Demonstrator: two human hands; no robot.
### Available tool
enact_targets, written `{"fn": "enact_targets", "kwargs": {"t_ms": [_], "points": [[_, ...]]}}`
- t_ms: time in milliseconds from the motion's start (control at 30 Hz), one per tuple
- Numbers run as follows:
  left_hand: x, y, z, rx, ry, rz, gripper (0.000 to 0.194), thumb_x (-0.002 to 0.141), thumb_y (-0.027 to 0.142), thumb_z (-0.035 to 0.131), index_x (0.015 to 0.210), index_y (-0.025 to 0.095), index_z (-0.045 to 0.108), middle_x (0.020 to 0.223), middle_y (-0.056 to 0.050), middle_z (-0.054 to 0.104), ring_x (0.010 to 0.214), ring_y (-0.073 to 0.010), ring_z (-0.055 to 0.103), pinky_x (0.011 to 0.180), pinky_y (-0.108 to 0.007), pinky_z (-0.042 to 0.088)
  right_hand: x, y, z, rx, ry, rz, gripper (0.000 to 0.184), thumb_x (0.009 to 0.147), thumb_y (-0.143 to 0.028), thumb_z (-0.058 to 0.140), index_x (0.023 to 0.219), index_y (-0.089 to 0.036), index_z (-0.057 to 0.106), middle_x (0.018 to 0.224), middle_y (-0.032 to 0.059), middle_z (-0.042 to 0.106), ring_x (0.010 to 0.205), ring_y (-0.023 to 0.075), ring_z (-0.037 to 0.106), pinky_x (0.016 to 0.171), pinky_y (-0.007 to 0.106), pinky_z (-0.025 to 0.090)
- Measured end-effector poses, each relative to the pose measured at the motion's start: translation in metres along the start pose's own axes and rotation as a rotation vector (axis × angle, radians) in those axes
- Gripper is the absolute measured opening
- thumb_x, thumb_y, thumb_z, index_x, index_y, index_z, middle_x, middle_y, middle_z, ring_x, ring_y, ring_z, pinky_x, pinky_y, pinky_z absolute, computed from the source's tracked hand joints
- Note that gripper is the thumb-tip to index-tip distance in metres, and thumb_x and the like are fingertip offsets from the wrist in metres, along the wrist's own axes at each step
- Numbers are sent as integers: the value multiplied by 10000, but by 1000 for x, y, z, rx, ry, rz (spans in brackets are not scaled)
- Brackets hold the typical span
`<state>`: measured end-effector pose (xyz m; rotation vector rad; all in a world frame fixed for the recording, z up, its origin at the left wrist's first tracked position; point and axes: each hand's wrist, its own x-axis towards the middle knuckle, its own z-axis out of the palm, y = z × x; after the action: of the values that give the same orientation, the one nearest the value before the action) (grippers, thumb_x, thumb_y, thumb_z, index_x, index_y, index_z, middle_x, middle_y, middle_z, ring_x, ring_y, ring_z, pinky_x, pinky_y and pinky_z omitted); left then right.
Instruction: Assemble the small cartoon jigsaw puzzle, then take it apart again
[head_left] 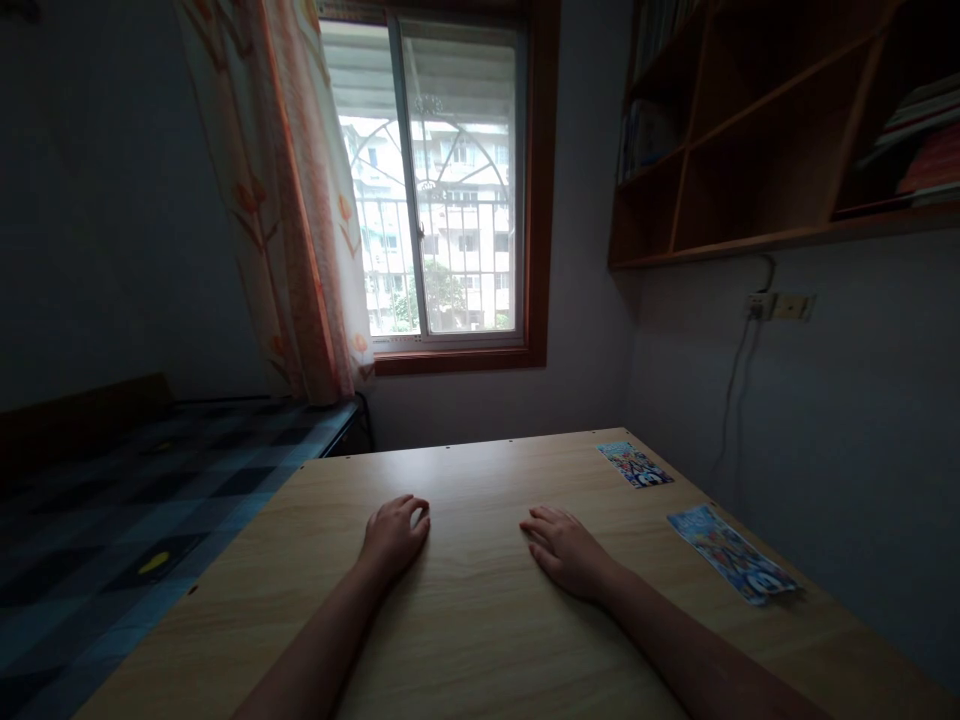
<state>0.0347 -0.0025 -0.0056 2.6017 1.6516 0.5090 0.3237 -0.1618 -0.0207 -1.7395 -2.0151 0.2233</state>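
My left hand [395, 538] rests on the pale wooden table [472, 620], left of the middle. Its fingers are loosely curved, with a gap between thumb and fingers and nothing seen in it. On the right, my right hand [568, 552] lies palm down with fingers stretched out and the thumb apart, holding nothing. Two flat, colourful printed pieces lie along the table's right side: a smaller-looking far one [635, 465] near the back corner and a nearer one [733, 553], whose near end seems slightly raised. Neither hand touches them.
A bed with a blue checked cover [225, 480] stands left of the table. Behind are a window [465, 230] and a flowered curtain [300, 200]. Wooden shelves [772, 150] with books hang at right, above a socket [791, 306] with a plugged cable.
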Motion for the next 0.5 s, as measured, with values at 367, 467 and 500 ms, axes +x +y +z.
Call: {"fn": "enact_targets", "kwargs": {"t_ms": [367, 467, 500], "points": [[-2, 3, -4, 15, -8, 17, 324, 908, 299, 527, 1166, 258, 719, 1373, -77, 638, 1277, -278, 562, 1077, -429, 399, 0, 0, 1, -4, 19, -8, 460, 924, -327, 503, 1341, -201, 650, 1471, 127, 550, 1380, 294, 473, 1183, 459, 303], [-1, 3, -3, 15, -8, 16, 322, 911, 305, 527, 1166, 259, 719, 1377, -77, 635, 1289, -277, 553, 1078, -424, 397, -1, -2, -1, -1, 15, -2, 456, 920, -321, 508, 1337, -204, 653, 1478, 129, 544, 1383, 297, 471, 1187, 472, 292], [-1, 2, -3, 16, -10, 15, 323, 912, 308, 526, 1167, 259, 718, 1379, -78, 633, 1291, -279, 551, 1079, -427, 396, -1, -2, -2, 2, 12, 1, 454, 919, -320, 511, 1335, -209, 653, 1479, 129, 543, 1384, 297, 470, 1188, 475, 289]]}}
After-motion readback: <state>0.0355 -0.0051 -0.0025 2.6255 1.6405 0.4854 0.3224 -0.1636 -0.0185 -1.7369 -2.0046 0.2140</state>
